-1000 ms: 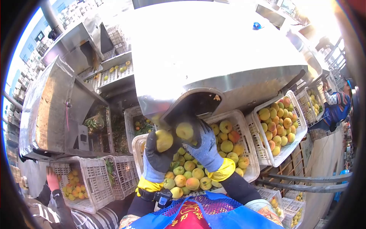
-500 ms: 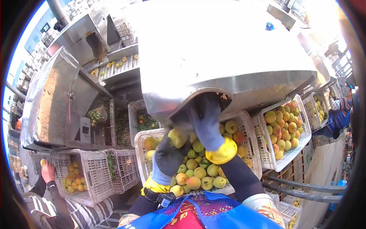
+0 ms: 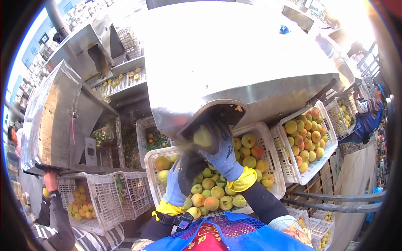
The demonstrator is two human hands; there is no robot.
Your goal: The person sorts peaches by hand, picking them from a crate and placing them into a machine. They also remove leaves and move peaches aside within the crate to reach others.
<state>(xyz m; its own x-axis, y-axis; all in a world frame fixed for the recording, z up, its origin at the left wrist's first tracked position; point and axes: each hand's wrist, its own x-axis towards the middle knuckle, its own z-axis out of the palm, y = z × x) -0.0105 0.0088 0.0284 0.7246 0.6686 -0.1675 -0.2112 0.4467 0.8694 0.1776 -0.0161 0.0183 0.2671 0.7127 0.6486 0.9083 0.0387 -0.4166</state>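
Note:
My right hand (image 3: pixel 224 157), in a blue glove with a dark palm, is at the mouth of the metal machine's opening (image 3: pixel 247 109). Its fingers are curled about a yellow-green peach (image 3: pixel 202 136). Just left of it, my left hand (image 3: pixel 186 171) wears the same kind of glove over the crate of peaches. Motion smears its fingers, and whether they touch a fruit cannot be made out. Below both hands sits the white plastic crate (image 3: pixel 276 169), filled with yellow and reddish peaches (image 3: pixel 211 203).
At right stands another full crate of peaches (image 3: pixel 333 138). Metal rails (image 3: pixel 331 205) run beside it. On the left, a co-worker's hand (image 3: pixel 50 181) is near a tilted crate (image 3: pixel 106 205) with peaches. Another person (image 3: pixel 368 111) works at far right.
My right hand has drawn back from inside the opening and now has a peach at its fingers. My left hand, which held a peach, has blurred with motion. The co-worker's hand at left has moved up.

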